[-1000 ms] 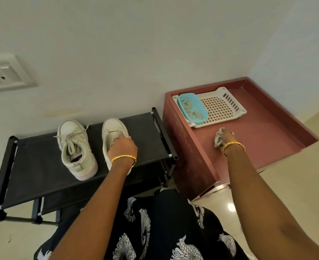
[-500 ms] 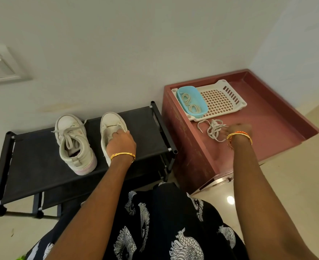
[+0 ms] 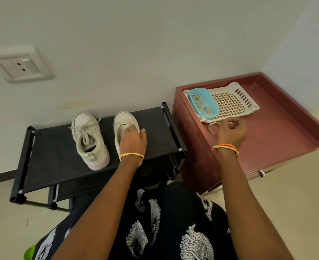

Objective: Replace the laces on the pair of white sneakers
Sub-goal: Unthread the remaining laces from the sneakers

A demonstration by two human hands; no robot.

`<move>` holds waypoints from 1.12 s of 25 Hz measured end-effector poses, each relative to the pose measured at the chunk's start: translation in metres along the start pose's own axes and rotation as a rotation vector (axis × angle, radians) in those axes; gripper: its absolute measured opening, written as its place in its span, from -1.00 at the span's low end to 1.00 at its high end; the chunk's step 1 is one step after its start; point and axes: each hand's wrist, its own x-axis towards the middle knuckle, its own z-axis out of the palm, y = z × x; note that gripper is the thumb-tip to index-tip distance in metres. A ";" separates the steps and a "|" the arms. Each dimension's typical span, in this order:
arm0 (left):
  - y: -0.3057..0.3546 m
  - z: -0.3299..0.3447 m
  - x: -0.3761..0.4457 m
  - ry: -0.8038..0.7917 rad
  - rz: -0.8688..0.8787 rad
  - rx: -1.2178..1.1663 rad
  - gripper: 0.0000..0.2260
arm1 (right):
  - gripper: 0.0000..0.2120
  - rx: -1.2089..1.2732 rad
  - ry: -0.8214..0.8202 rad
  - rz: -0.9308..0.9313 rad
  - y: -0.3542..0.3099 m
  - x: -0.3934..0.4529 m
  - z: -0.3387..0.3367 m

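Note:
Two white sneakers stand on a black shoe rack. The left sneaker is laced. The right sneaker has no lace that I can see, and my left hand grips it over the tongue, thumb on its right side. On the red cabinet top, my right hand curls over a loose white lace, with a strand at the fingertips; most of the lace is hidden under the hand. Coiled laces lie in a blue bowl.
The blue bowl sits in a white perforated tray at the back of the cabinet top, which has raised edges. A wall socket is up on the left. The person's patterned dark clothing fills the bottom of the view.
My right hand set the lace bundle down on the cabinet, drew off to the right, then came back over it. My left hand stayed on the right sneaker.

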 end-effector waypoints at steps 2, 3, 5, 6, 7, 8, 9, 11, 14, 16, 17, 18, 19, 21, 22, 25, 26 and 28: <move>-0.003 -0.012 -0.007 0.022 0.077 -0.115 -0.72 | -0.95 0.073 -0.150 -0.036 -0.024 -0.040 0.011; -0.007 -0.019 -0.013 0.068 0.129 -0.156 -0.77 | -0.92 0.054 -0.259 -0.068 -0.034 -0.059 0.015; -0.022 -0.033 -0.023 0.239 0.190 -0.153 -0.83 | -0.92 0.034 -0.463 -0.131 -0.041 -0.096 0.040; -0.032 -0.041 -0.026 0.337 0.157 -0.153 -0.82 | -0.97 -0.001 -0.572 -0.108 -0.043 -0.110 0.052; -0.043 -0.047 -0.027 0.415 0.067 -0.175 -0.78 | -0.96 -0.032 -0.654 -0.056 -0.038 -0.119 0.066; -0.054 -0.054 -0.027 0.440 -0.082 -0.214 -0.71 | -0.88 -0.075 -0.745 -0.011 -0.035 -0.129 0.078; -0.067 -0.061 -0.025 0.417 -0.266 -0.269 -0.61 | -0.79 -0.104 -0.832 0.033 -0.031 -0.138 0.091; -0.098 -0.066 -0.016 0.265 -0.569 -0.396 -0.48 | -0.61 -0.167 -0.939 0.085 -0.027 -0.151 0.111; -0.129 -0.062 0.006 0.036 -0.727 -0.664 -0.47 | -0.58 -0.305 -0.879 0.064 -0.017 -0.161 0.130; -0.129 -0.057 0.015 0.008 -0.740 -0.797 -0.51 | -0.68 -0.280 -0.738 0.064 -0.015 -0.166 0.130; -0.127 -0.055 0.019 0.020 -0.736 -0.821 -0.51 | -0.71 -0.269 -0.678 0.056 -0.014 -0.167 0.132; -0.124 -0.054 0.021 0.036 -0.733 -0.835 -0.52 | -0.72 -0.256 -0.630 0.059 -0.014 -0.166 0.131; -0.122 -0.052 0.022 0.060 -0.729 -0.856 -0.53 | -0.72 -0.236 -0.595 0.063 -0.013 -0.163 0.132; -0.116 -0.052 0.020 0.087 -0.724 -0.916 -0.53 | -0.70 -0.201 -0.543 0.057 -0.016 -0.161 0.136; -0.114 -0.052 0.019 0.091 -0.718 -0.938 -0.53 | -0.68 -0.183 -0.515 0.057 -0.016 -0.161 0.138; -0.098 -0.045 0.012 0.062 -0.637 -0.903 -0.49 | -0.65 -0.129 -0.411 0.068 -0.018 -0.153 0.141; -0.091 -0.042 0.008 0.042 -0.616 -0.878 -0.48 | -0.65 -0.138 -0.391 0.072 -0.017 -0.147 0.141; -0.081 -0.039 -0.001 -0.004 -0.617 -0.867 -0.45 | -0.66 -0.187 -0.397 0.104 -0.013 -0.137 0.137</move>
